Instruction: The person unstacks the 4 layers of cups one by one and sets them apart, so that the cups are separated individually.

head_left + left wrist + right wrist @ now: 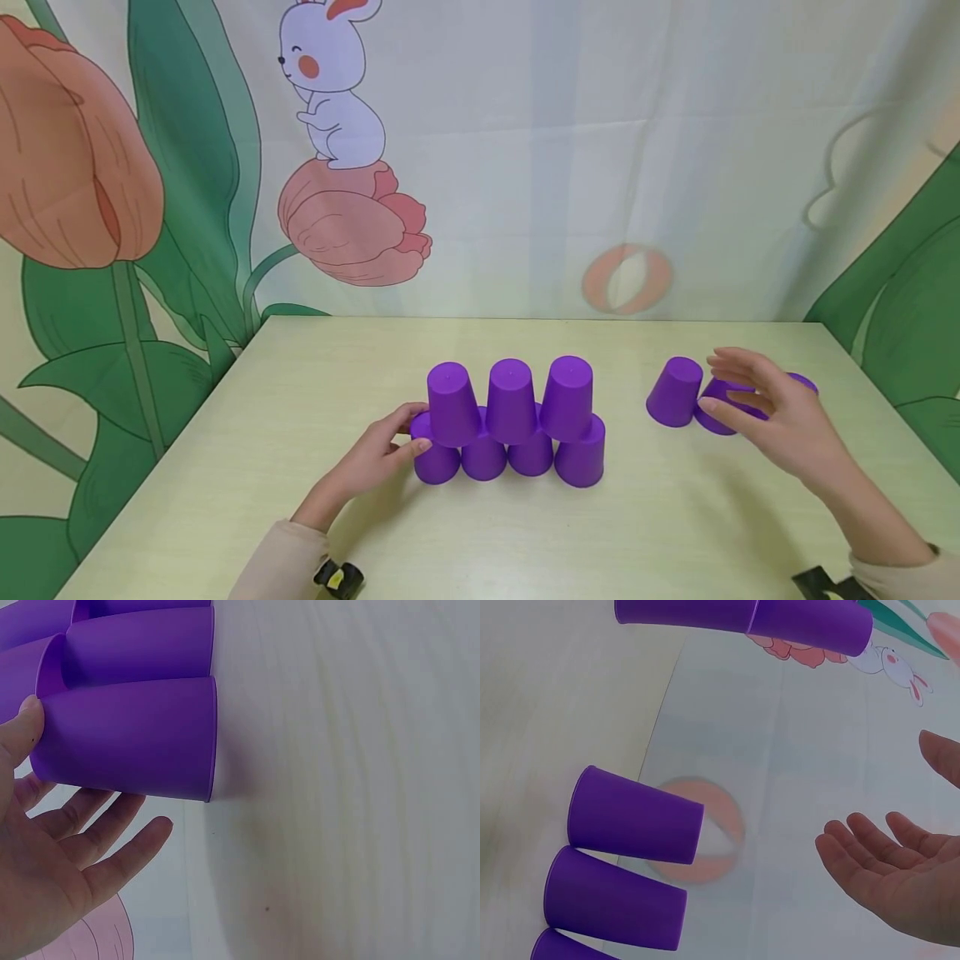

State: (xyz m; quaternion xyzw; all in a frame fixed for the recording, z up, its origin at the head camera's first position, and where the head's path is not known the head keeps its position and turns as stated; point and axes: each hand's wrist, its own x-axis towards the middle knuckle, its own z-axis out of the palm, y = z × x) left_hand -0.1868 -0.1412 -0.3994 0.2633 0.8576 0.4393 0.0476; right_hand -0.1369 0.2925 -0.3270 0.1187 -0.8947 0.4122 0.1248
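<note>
Several purple cups stand upside down in two tiers on the table. My left hand [375, 454] holds the leftmost bottom cup [437, 462], thumb on its near side and forefinger round the far side. In the left wrist view the thumb rests near the base of that cup [127, 742], while the other fingers spread loosely beside it. Three cups form the upper tier, the middle one [512, 402] among them. Over at the right, my right hand [780, 421] hovers with nothing in it, fingers relaxed and thumb apart, overlapping a cup [716, 417] in the head view.
Three more upside-down cups make a row at the right; the leftmost cup [675, 392] shows whole, the farthest cup [802, 382] mostly hides behind the right hand. The pale table [555, 542] ends at a printed cloth backdrop [495, 208] with a rabbit and tulips.
</note>
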